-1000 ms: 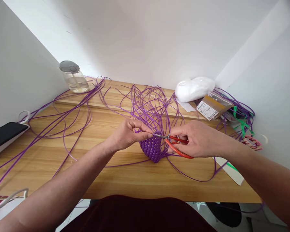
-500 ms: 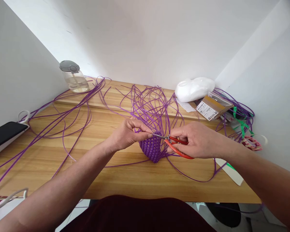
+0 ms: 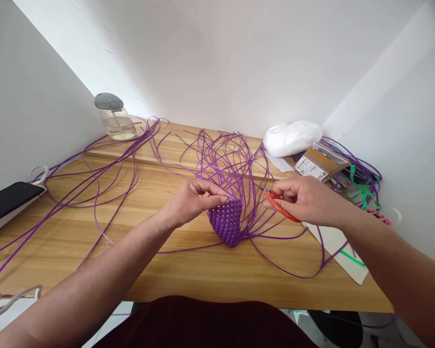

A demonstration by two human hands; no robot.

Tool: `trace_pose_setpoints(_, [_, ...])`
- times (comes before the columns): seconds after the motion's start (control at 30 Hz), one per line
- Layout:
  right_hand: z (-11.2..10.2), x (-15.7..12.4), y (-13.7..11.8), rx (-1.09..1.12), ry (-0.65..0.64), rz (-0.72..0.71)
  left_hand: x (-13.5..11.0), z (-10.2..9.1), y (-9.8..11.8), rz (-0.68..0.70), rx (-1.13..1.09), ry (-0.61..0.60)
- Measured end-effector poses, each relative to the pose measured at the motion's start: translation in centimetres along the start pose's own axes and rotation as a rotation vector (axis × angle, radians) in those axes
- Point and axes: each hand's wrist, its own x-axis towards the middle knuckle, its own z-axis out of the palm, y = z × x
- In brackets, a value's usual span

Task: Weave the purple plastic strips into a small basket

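Observation:
A small purple woven piece [image 3: 225, 221] stands on the desk, with many long loose purple strands [image 3: 226, 152] fanning out from it toward the wall. My left hand [image 3: 197, 200] pinches the upper left edge of the weave between thumb and fingers; which strand lies in the pinch is hidden. To the right of the weave, my right hand [image 3: 304, 200] is wrapped round red-handled needle-nose pliers [image 3: 283, 208]. Their thin dark tip points up and left, apart from the weave and near the loose strands.
A lidded bottle [image 3: 116, 118] stands at back left; a phone-like black device [image 3: 12, 205] lies at the left edge. Purple strands [image 3: 119, 159] sprawl across the left. At back right lie a white bundle [image 3: 293, 137], a labelled packet [image 3: 317, 164] and a white sheet [image 3: 342, 256].
My right hand has drawn the pliers away to the right and slightly up, off the weave's top edge. The left hand keeps its pinch in nearly the same place.

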Motion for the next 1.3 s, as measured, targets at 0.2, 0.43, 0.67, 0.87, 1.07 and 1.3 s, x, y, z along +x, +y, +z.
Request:
trace_pose_setpoints(0.2, [1.3, -2.2, 2.7, 0.007, -0.075, 0.092, 0.2, -0.3, -0.8, -0.014, -0.129, 0.07])
trace_pose_setpoints(0.43, [3.7, -6.6, 5.6, 0.24, -0.165, 0.181, -0.1, -1.7, -2.5, -0.017, -0.205, 0.231])
trace_pose_setpoints(0.67, [2.0, -4.5, 13.8, 0.006, 0.151, 0.465, 0.6, -5.4, -3.1, 0.037, -0.258, 0.595])
trace_pose_setpoints(0.87, [0.8, 3.7, 17.5, -0.189, 0.194, 0.624, -0.5, -6.0, -4.3, 0.038, -0.175, 0.664])
trace_pose_setpoints(1.07, [-0.8, 10.7, 19.5, -0.256, 0.277, 0.625, -1.7, -6.9, -5.1, -0.057, -0.144, 0.651])
trace_pose_setpoints(1.3, [-1.2, 14.8, 21.5, -0.264, 0.322, 0.597, -1.8, -7.0, -4.8, -0.033, -0.155, 0.696])
